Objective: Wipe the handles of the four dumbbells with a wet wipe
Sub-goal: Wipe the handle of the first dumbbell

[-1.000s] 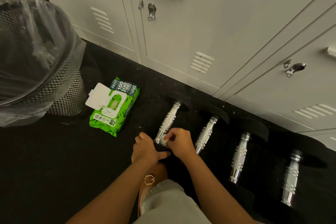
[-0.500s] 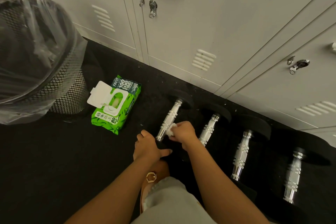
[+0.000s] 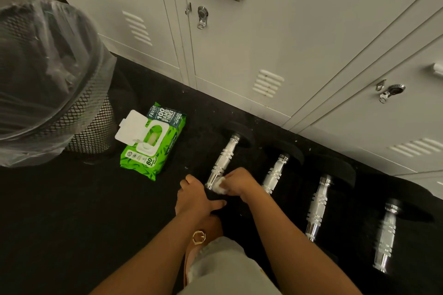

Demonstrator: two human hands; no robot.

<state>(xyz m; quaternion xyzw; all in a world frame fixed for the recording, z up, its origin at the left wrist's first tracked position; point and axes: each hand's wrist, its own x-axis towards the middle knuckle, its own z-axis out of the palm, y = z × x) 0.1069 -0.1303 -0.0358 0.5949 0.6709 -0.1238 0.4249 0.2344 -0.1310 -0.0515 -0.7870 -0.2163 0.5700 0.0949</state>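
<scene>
the right hand [image 3: 236, 181] pinches a white wet wipe [image 3: 220, 188] against the near end of the leftmost dumbbell handle [image 3: 223, 161]. the left hand [image 3: 195, 195] rests spread on that dumbbell's near black head. three more dumbbells [image 3: 317, 206] lie on the floor toward 3 o'clock; the open wipes pack [image 3: 153, 141] sits at 10 o'clock.

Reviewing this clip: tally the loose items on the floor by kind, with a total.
Dumbbells: 4
Wet wipe pack: 1
Mesh bin: 1
Wet wipe held in the right hand: 1
Total: 7
</scene>
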